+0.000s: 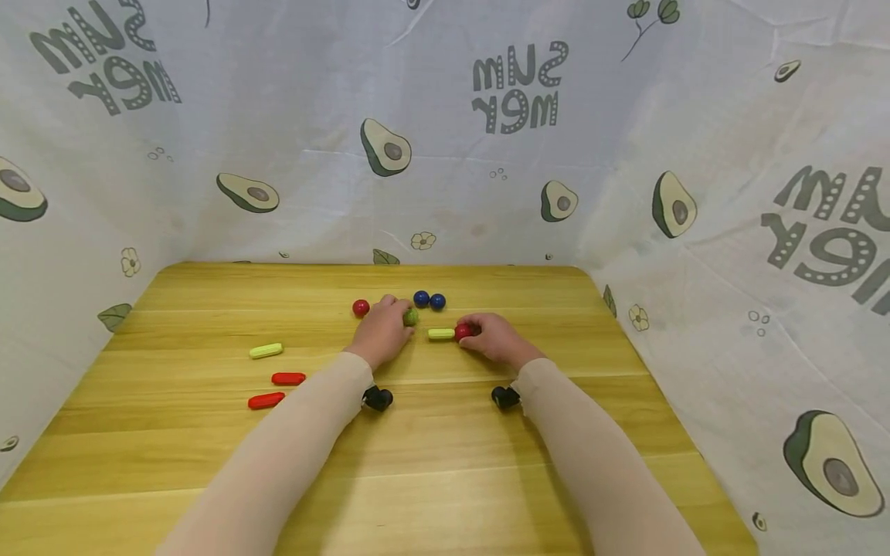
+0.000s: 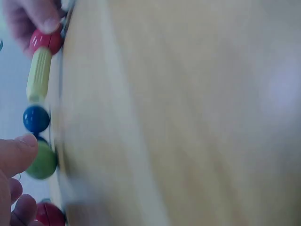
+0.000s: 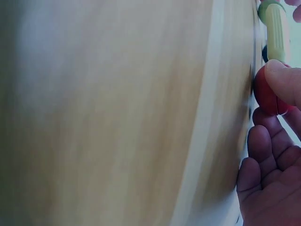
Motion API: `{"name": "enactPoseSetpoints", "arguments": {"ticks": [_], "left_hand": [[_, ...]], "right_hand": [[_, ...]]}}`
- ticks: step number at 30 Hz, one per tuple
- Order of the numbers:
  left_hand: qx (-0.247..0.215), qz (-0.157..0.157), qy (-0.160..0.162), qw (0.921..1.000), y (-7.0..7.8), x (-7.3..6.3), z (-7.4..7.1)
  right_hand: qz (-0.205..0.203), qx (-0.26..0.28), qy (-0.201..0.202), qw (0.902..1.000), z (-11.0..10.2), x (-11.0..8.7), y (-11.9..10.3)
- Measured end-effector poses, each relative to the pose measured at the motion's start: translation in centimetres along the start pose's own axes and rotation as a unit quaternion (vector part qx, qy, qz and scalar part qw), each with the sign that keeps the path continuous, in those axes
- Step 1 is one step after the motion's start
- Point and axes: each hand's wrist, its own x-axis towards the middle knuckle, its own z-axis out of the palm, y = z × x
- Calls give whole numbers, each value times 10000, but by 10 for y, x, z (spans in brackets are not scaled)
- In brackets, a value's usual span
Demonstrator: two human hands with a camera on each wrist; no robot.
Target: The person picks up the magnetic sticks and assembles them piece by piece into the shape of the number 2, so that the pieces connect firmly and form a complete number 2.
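My right hand pinches a red ball between thumb and fingers. A yellow-green ridged stick extends left from that ball, its end against it. In the right wrist view the thumb presses on the red ball, while the other fingers are loosely curled below. My left hand holds a green ball at its fingertips, partly hidden by the fingers in the head view. The left wrist view shows the thumb on the green ball. Between the hands, the stick's free end points toward the green ball.
Two blue balls sit side by side just behind the hands. Another red ball lies left of the left hand. Farther left are a yellow-green stick and two red sticks. Printed cloth surrounds the wooden table.
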Motion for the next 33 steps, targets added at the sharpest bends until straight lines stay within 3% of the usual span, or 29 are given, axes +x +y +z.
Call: {"name": "enactPoseSetpoints", "arguments": {"ticks": [4,9,19,27,33], "left_hand": [[-71,-175,-89,9998,-6,3,-6],[60,-125,-370,9992,-7,7,-4],[221,-156,-454,9986,-5,7,1],[167,-55,-597,9981,-7,-3,-6],[268,143,-783,9965,-17,-11,-13]], "right_hand": [[9,46,-30,10000,-1,-1,0],[-16,111,-45,9999,0,-1,-1],[65,190,-29,9998,2,1,0],[64,189,-11,9998,1,-1,0],[93,140,9,9999,-1,-2,2]]}}
